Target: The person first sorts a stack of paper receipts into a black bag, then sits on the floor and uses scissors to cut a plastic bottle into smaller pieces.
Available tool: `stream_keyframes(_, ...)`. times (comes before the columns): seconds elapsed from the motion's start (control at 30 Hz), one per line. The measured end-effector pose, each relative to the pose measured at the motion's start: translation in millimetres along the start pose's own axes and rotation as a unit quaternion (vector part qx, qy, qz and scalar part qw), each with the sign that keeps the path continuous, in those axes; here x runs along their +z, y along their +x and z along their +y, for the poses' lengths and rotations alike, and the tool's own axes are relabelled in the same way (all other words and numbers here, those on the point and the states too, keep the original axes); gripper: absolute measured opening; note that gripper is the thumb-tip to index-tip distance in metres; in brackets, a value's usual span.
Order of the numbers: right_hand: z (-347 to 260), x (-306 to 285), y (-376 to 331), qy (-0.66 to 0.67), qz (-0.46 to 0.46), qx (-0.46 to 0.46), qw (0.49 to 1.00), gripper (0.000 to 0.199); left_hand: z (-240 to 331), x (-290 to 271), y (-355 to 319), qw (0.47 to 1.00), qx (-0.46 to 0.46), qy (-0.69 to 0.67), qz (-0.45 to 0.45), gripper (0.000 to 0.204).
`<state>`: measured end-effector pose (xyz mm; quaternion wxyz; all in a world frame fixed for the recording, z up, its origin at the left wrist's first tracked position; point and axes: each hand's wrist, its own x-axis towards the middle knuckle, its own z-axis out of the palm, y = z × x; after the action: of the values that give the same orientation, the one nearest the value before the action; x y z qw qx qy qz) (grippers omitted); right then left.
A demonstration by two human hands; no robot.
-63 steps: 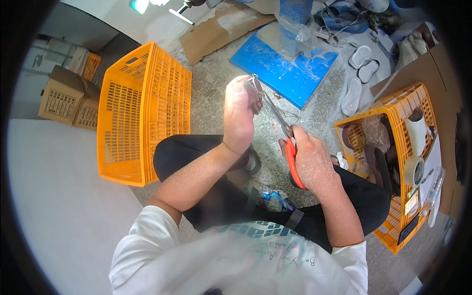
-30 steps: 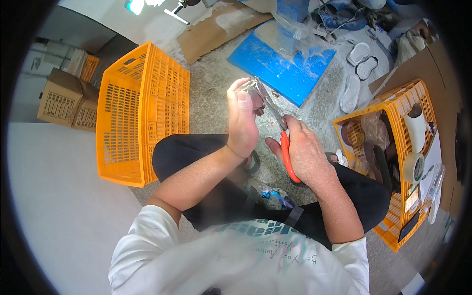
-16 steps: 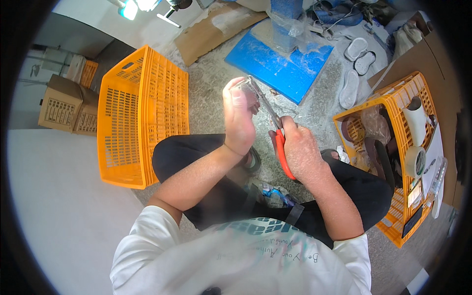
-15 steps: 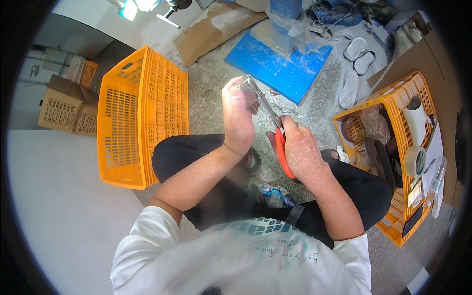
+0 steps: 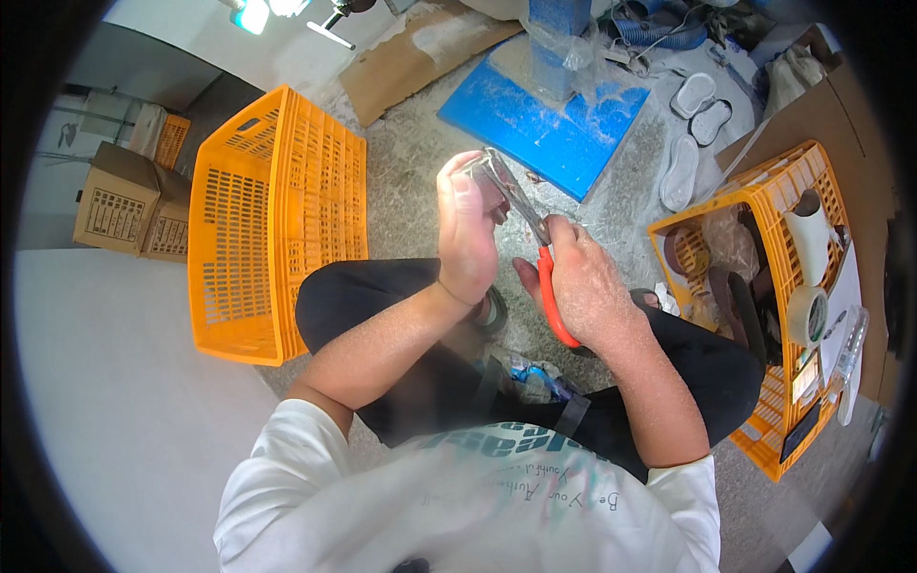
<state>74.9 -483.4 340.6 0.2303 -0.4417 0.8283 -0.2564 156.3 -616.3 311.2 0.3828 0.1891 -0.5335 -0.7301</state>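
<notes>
I sit cross-legged on a grey floor. My right hand [image 5: 585, 282] grips orange-handled pliers [image 5: 546, 277] whose metal jaws reach up and left. My left hand [image 5: 468, 224] is raised in front of me, fingers curled around a small clear, shiny piece [image 5: 482, 170] at the plier jaws. The piece is mostly hidden by my fingers, so its shape is unclear. Both hands meet above my black-trousered knees.
A large orange crate [image 5: 277, 220] stands tipped at my left. Another orange crate [image 5: 764, 286] at my right holds tape rolls and tools. A blue board [image 5: 544, 129], cardboard [image 5: 420, 53] and white shoe insoles [image 5: 683, 172] lie ahead. Cardboard boxes [image 5: 119, 201] sit far left.
Both hands have risen slightly and drawn closer together; the pliers have tilted more upright against the piece in my left hand. The head view shifted a little.
</notes>
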Motion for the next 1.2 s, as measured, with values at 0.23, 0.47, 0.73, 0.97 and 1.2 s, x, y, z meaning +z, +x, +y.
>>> stream_keyframes(0.23,4.2,3.8,-0.7,-0.029,0.038,-0.026,0.999,0.021,-3.4,0.6,1.1,1.000,0.004,0.013,-0.004,0.039)
stream_keyframes(0.47,5.1,6.9,-1.5,0.020,0.039,-0.013,0.999,0.021,-3.6,1.7,5.0,1.000,0.010,0.024,-0.010,0.038)
stream_keyframes(0.73,2.0,7.0,-1.3,0.053,0.095,-0.042,0.993,0.060,2.0,1.0,7.5,1.000,0.015,0.016,-0.007,0.039)
stream_keyframes(0.97,0.5,2.3,0.7,0.016,0.043,-0.019,0.999,0.061,2.0,-1.3,5.3,1.000,0.018,-0.001,-0.013,0.042)
stream_keyframes(1.2,0.5,1.9,0.1,-0.028,0.060,-0.034,0.997,0.026,1.7,3.0,4.6,0.999,0.031,0.018,-0.018,0.042)
